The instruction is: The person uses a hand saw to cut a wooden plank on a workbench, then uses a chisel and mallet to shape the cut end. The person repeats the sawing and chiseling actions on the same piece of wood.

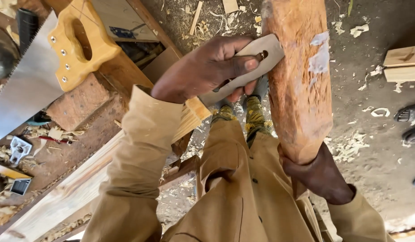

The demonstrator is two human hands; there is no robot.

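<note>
— Where do our fingers (243, 65) sit?

— Our left hand (203, 69) has them clamped round the flat grey metal blade with a slot (257, 60), its end pressed against the side of the thick reddish-brown wooden post (297, 85). Our right hand (322, 177) is closed on the post's lower end, holding it upright and slightly tilted over the dirt floor (378, 148).

— How do we do this well?

— We judge it best to keep the blade low and flat to the wood, taking thin shavings — and steady the post firmly below.

— And around us?

— To our left, the worn wooden surface (82, 134) carries a handsaw with a pale wooden handle (73, 45); curled wood shavings (351, 145) litter the floor.
</note>
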